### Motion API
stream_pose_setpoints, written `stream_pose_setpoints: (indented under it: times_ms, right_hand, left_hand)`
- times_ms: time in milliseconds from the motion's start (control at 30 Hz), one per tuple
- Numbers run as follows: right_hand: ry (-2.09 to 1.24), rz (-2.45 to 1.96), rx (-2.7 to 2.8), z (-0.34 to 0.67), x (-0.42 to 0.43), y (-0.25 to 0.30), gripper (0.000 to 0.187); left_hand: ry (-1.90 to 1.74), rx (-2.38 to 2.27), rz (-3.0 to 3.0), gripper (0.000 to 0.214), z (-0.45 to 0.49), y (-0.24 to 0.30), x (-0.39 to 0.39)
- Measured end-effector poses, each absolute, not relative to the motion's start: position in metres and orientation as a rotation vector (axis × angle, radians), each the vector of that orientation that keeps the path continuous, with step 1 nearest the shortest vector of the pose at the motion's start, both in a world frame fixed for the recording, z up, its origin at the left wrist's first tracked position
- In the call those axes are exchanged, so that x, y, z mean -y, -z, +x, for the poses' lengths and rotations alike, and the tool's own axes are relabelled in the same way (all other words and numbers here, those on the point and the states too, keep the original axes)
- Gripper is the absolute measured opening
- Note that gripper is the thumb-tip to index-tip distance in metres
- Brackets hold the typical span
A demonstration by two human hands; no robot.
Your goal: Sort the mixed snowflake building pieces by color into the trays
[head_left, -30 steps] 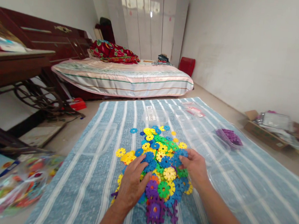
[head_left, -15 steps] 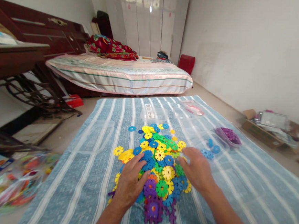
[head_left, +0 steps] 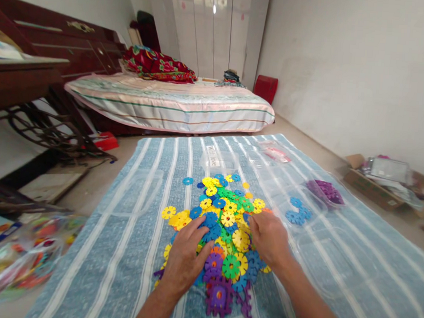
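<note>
A heap of notched plastic snowflake discs [head_left: 228,219] in yellow, blue, green, orange and purple lies on the striped cloth. My left hand [head_left: 187,255] rests on the heap's left side, fingers apart, touching blue discs [head_left: 211,226]. At the right side my right hand [head_left: 271,238] has thumb and fingers pinched together on a blue snowflake disc [head_left: 246,219], partly hidden by the fingertips. Several blue discs [head_left: 296,216] lie in a clear plastic tray to the right. A purple square piece [head_left: 219,297] with toothed edges is at the heap's near end.
A clear container of purple pieces [head_left: 325,193] stands at the right. Clear plastic boxes [head_left: 219,162] and a lid [head_left: 331,254] lie on the cloth [head_left: 116,259]. Bagged toys [head_left: 24,262] are on the floor at left, a cardboard box [head_left: 373,189] at right, a bed [head_left: 172,107] beyond.
My right hand has moved slightly left and its fingers have closed on a blue disc from the heap. The blue discs in the tray have become more spread out. My left hand stays put.
</note>
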State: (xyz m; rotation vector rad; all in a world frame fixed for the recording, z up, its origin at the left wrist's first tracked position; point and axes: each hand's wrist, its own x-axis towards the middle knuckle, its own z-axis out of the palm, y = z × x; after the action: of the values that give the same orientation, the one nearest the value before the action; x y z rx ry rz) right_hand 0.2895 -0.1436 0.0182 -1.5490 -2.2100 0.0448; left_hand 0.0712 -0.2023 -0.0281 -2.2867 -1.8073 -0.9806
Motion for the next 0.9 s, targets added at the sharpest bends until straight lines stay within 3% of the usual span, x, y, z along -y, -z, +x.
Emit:
stream_pose_setpoints:
  times_ms: [233,533,900]
  right_hand:
    - [0.434,-1.637,1.811,0.349,0.126,-0.043,0.027]
    - [-0.298,-1.369,2.380,0.285,0.169,-0.014,0.021]
    - [-0.183,-1.316,2.384,0.277,0.169,0.002,0.008]
  left_hand:
    - [0.995,1.781,-2.259,0.024,0.071,0.030,0.201]
    - [0.957,1.723,-2.251,0.025,0.071,0.029,0.198]
    - [0.954,1.696,-2.280,0.033,0.067,0.029,0.187]
